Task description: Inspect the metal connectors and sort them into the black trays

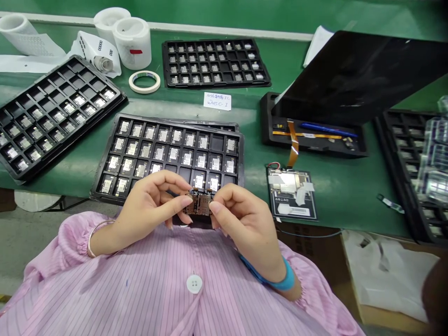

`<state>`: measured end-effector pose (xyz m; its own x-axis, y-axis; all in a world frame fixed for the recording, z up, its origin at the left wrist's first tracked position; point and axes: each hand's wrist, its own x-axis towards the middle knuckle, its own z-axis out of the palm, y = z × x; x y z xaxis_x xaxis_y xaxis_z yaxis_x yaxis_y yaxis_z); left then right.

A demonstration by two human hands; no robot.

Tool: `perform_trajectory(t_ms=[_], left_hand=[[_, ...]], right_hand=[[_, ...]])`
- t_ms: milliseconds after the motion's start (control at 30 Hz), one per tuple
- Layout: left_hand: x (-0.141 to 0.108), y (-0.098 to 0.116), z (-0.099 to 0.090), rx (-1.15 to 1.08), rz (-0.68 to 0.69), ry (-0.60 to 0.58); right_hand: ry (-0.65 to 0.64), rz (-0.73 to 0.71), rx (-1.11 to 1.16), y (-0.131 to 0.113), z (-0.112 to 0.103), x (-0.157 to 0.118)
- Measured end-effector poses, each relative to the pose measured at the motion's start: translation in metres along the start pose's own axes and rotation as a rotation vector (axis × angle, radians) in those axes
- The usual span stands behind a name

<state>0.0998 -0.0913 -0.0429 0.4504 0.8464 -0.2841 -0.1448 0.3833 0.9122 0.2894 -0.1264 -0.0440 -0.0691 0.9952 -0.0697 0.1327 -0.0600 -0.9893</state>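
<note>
Left hand (159, 200) and right hand (241, 217), in the head view, pinch opposite ends of a small metal-shielded circuit board (201, 204) at the near side of a black compartment tray (217, 143); uneven pressure could flex it. A loosened pinch might drop it.

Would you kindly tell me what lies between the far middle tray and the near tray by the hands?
In the head view, a white handwritten label lies on the green bench between the far middle tray and the near tray.
</note>
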Motion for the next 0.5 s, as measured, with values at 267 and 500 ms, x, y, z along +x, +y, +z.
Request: perform_trajectory(t_ms=[267,500], left_hand=[[-0.0004,-0.0032,-0.0030,-0.016,0.030,-0.023],[-0.0003,-0.0029,-0.0038,-0.013,0.046,-0.018]], right_hand=[[0.027,-0.007,0.026,0.0015,-0.0018,-0.0007],[0.058,-0.003,0.001,0.0034,-0.0021,-0.0012]])
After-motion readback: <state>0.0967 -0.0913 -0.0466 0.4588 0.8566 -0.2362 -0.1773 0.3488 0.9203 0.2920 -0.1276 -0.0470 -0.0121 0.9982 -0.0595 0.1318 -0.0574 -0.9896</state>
